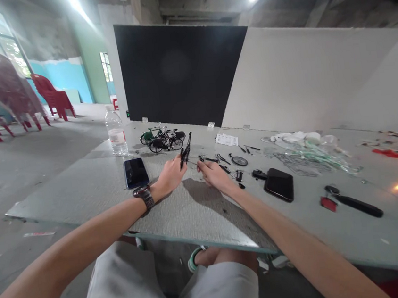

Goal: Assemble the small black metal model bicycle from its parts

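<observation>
My left hand (168,178) is shut on a small black metal part (185,150), probably a model bicycle frame, which stands up from my fingers. My right hand (216,175) lies on the grey tabletop (198,210), its fingertips close to that part. Whether those fingertips pinch anything is hard to tell. Just right of my right hand are scattered black model pieces (221,161) and a small black spoked wheel (239,161). Two finished model bicycles (162,139), one partly green, stand beyond my hands.
A dark smartphone (136,172) lies left of my hands, with a water bottle (116,131) behind it. To the right are a black case (278,184), plastic sprues (310,158), a paper sheet (226,140) and a black pen-like tool (357,206). Red plastic chairs (51,96) stand far left.
</observation>
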Tool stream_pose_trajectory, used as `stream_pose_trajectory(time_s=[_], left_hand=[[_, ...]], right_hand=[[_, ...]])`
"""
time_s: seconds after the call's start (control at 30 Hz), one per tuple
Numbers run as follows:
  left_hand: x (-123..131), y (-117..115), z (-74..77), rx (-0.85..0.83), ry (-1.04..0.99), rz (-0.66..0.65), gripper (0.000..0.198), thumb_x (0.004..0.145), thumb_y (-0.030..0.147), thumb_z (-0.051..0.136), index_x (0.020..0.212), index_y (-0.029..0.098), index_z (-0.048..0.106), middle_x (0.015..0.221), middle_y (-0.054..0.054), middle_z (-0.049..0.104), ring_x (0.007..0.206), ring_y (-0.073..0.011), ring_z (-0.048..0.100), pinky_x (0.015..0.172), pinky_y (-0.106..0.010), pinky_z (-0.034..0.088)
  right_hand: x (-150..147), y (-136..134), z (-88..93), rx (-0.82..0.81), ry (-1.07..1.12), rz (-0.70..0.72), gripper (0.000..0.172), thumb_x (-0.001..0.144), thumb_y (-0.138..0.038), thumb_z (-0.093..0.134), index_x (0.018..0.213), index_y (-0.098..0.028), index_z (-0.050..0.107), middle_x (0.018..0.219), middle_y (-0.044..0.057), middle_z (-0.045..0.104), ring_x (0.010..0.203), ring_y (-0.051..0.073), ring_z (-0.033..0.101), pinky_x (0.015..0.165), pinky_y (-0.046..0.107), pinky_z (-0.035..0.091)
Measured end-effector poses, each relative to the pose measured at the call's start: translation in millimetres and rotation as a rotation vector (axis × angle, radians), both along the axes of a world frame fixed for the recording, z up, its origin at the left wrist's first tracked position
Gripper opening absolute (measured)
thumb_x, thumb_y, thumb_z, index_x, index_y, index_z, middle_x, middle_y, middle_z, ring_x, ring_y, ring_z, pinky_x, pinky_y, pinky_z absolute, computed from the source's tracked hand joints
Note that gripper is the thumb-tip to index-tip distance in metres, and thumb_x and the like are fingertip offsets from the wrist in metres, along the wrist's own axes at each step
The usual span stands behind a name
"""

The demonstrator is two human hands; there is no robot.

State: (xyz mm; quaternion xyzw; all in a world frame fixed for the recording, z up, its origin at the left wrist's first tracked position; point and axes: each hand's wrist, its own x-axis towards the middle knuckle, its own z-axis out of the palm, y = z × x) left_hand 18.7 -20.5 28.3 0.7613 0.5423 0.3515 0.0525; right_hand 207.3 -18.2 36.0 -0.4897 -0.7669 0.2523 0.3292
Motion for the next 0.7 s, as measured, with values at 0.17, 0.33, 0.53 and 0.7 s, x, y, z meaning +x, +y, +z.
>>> stream_pose_trajectory(time_s=[0.17,0.33,0.53,0.7], left_hand=[[0.1,1.8,-2.3,-0.008,0.001,-0.01,0.017,0.101,0.023,0.047,0.102,0.014,0.061,0.078,-0.006,0.066,0.071,-0.0195,0.062,0.068,-0.028,0.039],[2.1,3.1,-4.2,-0.025,0.01,0.003,0.019,0.101,0.024,0.046,0.103,0.014,0.062,0.077,-0.006,0.067,0.071,-0.0209,0.062,0.069,-0.03,0.041],[1.0,1.3,-1.6,-0.016,0.036,0.004,0.023,0.103,0.022,0.044,0.11,0.011,0.062,0.086,-0.01,0.071,0.08,-0.0228,0.068,0.074,-0.03,0.044],[0.6,2.7,-1.1,-0.039,0.046,-0.007,0.023,0.103,0.024,0.044,0.112,0.013,0.062,0.088,-0.011,0.072,0.083,-0.023,0.069,0.075,-0.03,0.046]], right_hand=[[10.4,-0.4,7.4,0.407,-0.472,0.05,0.037,0.107,-0.035,0.036,0.112,-0.013,0.064,0.081,0.01,0.07,0.057,0.018,0.056,0.053,0.029,0.028],[19.3,4.9,2.0,0.626,-0.729,0.079,0.047,0.11,-0.036,0.028,0.114,-0.013,0.069,0.096,0.017,0.074,0.063,0.019,0.061,0.053,0.031,0.026],[6.3,3.2,-6.7,0.364,-0.281,0.067,0.049,0.108,-0.042,0.029,0.101,-0.015,0.069,0.078,0.01,0.071,0.062,0.02,0.062,0.06,0.029,0.039],[-2.0,-3.1,0.5,0.066,-0.092,-0.029,0.053,0.106,-0.051,0.031,0.092,-0.016,0.068,0.056,0.002,0.055,0.047,0.017,0.049,0.05,0.027,0.032]])
